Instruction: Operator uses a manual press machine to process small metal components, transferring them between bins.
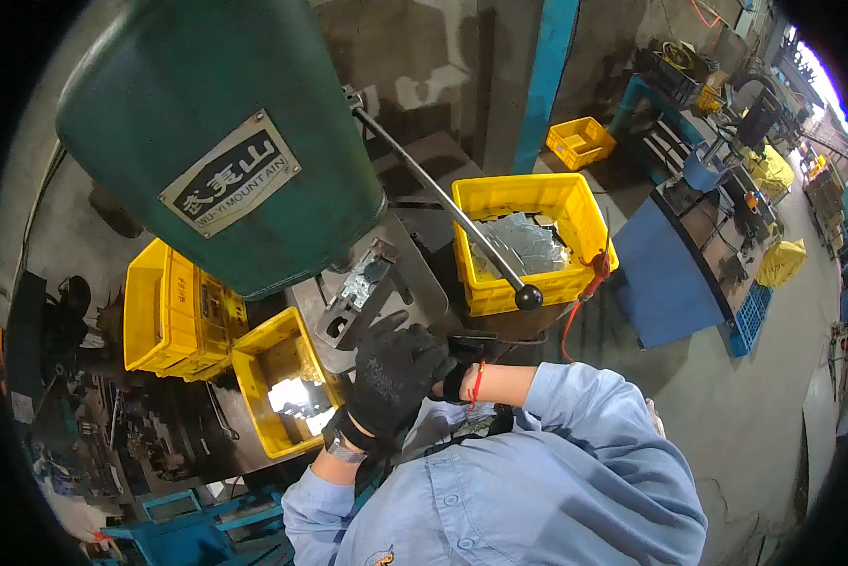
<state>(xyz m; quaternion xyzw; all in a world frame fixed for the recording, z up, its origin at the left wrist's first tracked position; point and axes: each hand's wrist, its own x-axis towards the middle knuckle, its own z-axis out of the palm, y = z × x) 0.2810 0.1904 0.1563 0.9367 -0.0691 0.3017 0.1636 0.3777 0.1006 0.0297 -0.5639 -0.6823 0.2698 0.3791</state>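
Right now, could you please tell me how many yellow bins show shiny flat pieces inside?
2: one bin right of the green machine, and another bin left of the left hand. Pieces in other bins may be hidden from this view.

We see smooth, softly glossy paint on the green machine head [226,141], bare shiny metal on the lever [433,188] and glossy black on its knob [529,298]. The yellow bin [490,300] is plastic, the flat pieces [523,241] reflective metal. Our black gloves [386,377] look matt; our blue shirt [528,481] is matt, creased cloth.
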